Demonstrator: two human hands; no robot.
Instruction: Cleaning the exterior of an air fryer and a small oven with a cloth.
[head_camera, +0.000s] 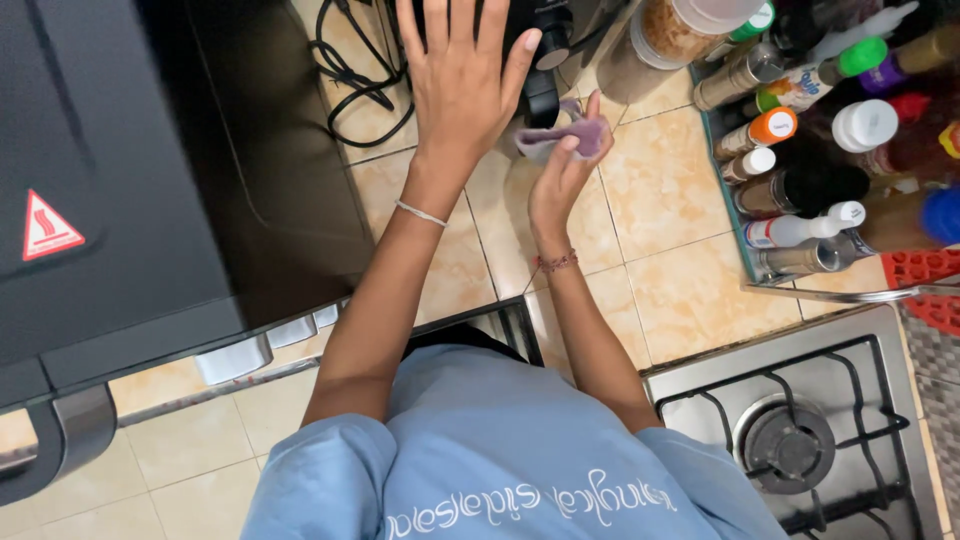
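A bench (660, 270) of glossy beige tiles with pale grout fills the middle of the view. At 9 o'clock a large black appliance (110, 200) stands on it, with a red warning sticker and a grey handle low at 8 o'clock. Black cables (355, 75) coil at 12 o'clock, just left of a dark machine (545, 60). At 2 to 3 o'clock a rack (820, 140) crowds with bottles and spice jars, capped orange, green, white and blue. A steel gas hob (800, 430) sits at 5 o'clock.

The left hand (462, 85) is spread flat, fingers wide, at 12 o'clock, covering part of the machine and holding nothing. The right hand (562, 170), just right of centre, has its fingers pinched on a purple cloth (570, 135), which is pressed near the machine's base just above the tiles. Both forearms hide some of the bench.
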